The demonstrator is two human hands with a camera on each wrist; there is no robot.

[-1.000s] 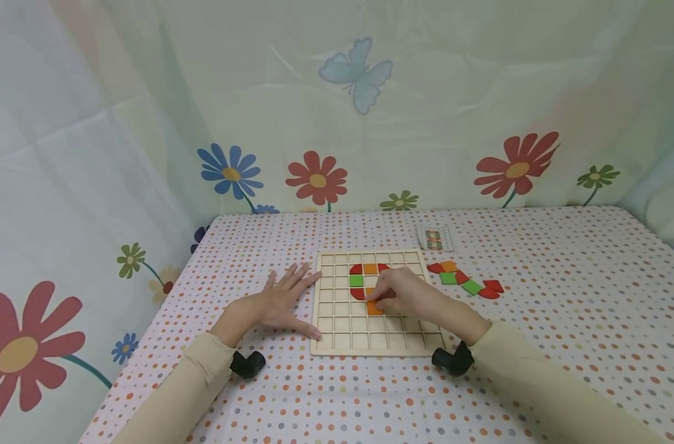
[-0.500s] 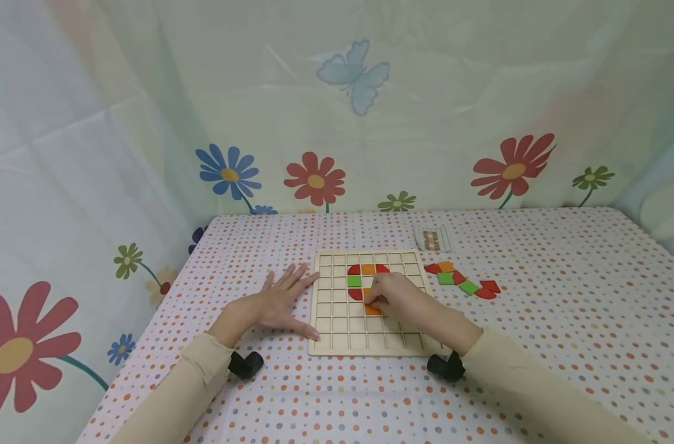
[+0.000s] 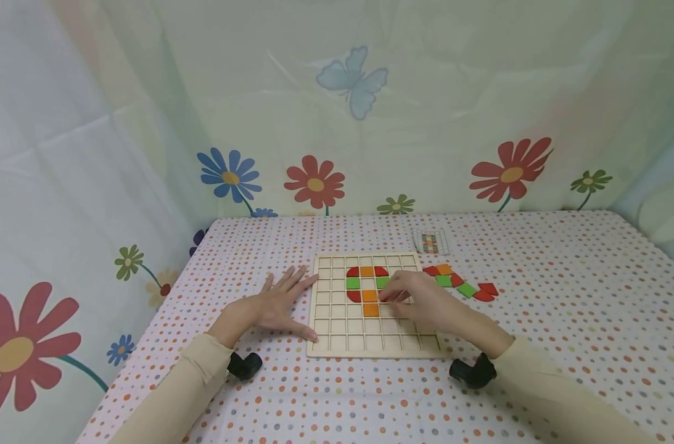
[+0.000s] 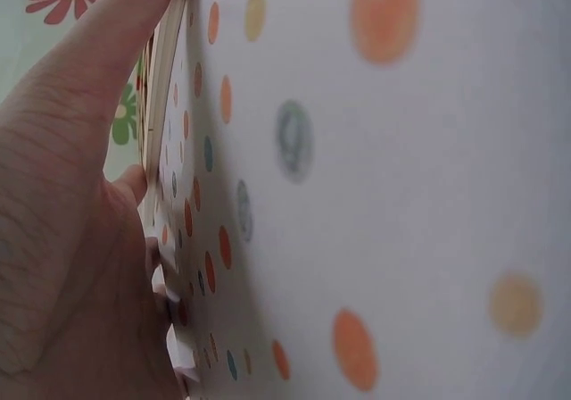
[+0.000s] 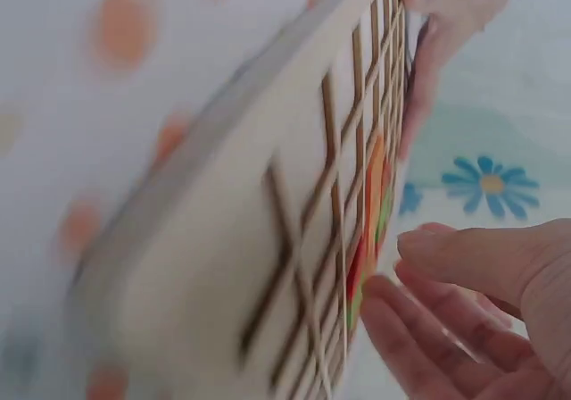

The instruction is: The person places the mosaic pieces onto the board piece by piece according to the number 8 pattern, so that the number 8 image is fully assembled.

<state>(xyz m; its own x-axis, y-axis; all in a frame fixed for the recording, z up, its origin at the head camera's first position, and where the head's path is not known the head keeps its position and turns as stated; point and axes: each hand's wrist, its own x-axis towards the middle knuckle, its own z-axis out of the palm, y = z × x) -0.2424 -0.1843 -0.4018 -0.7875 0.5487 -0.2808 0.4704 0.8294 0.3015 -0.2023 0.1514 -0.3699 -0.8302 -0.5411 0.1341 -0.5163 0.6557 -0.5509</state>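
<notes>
A pale wooden grid board lies on the table, with red, orange and green flat tiles set in its middle cells. Two orange square tiles sit one below the other, the lower one at the bottom of the group. My left hand is spread flat, fingertips and thumb at the board's left edge. Over the right side of the tile group is my right hand, its fingertips by a red tile that they partly cover. The right wrist view shows its thumb and fingers apart, nothing held between them.
Loose red, green and orange tiles lie in a crooked row right of the board. Behind them is a small clear packet with a printed tile pattern. A dotted cloth covers the table; a flowered curtain hangs behind.
My right hand has come off the lower orange tile and shifted right, uncovering both orange squares and a green tile on the right. The left hand keeps its place.
</notes>
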